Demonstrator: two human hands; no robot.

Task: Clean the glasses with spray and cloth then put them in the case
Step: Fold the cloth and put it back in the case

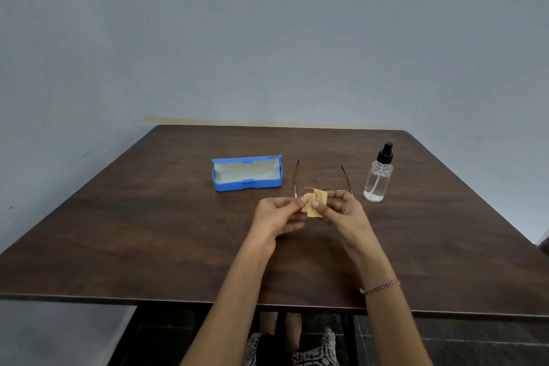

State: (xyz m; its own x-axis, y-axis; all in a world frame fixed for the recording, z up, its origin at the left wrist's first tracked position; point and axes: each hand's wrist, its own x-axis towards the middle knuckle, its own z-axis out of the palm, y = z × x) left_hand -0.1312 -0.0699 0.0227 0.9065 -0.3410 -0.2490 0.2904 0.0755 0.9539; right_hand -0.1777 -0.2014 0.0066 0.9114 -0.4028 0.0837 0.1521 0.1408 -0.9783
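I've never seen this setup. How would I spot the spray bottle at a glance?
Start at the dark wooden table and look to its right side, just beyond the person's right hand. The spray bottle stands there. It alone is tall and upright, clear-bodied with a black pump cap, unlike the low blue case.

Glasses case (246, 174): blue shell, pale grey lining. Cleaning cloth (316, 202): mustard yellow. Spray bottle (378, 180): clear body, black pump cap. Glasses (296, 174): dark temple arms, thin pinkish rim. Table (148, 232): dark brown wood grain. Wall (267, 38): flat grey-blue. Bracelet (381, 286): braided pink and white. Garment (315, 356): black-and-white print.
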